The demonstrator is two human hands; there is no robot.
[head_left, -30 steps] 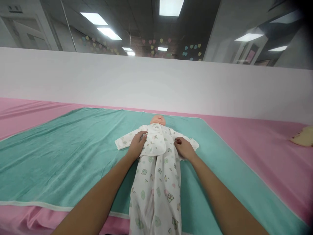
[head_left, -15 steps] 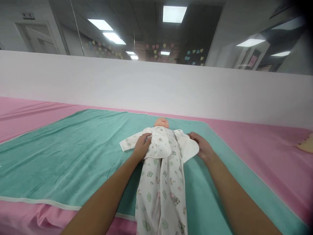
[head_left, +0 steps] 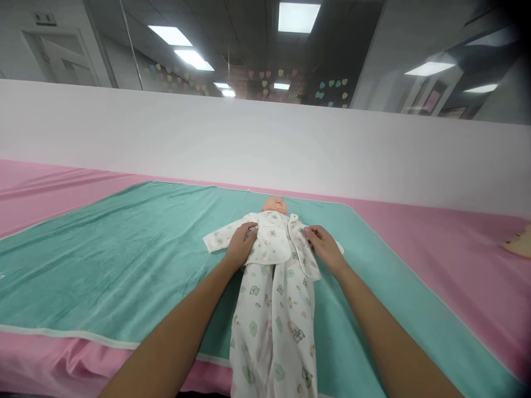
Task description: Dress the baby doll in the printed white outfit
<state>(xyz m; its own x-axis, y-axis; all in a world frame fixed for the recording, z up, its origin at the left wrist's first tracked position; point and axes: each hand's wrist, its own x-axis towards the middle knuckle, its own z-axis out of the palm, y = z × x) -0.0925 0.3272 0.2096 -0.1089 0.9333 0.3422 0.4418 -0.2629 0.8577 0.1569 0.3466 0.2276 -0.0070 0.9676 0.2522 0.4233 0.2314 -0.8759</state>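
jacket flap (head_left: 305,254) now patterned side up at right hand (head_left: 324,244)

From the wearer's head we look forward and slightly down over the teal blanket (head_left: 136,265), the clothed doll (head_left: 284,276) near us at lower centre, the white wall (head_left: 249,143) facing us higher up.
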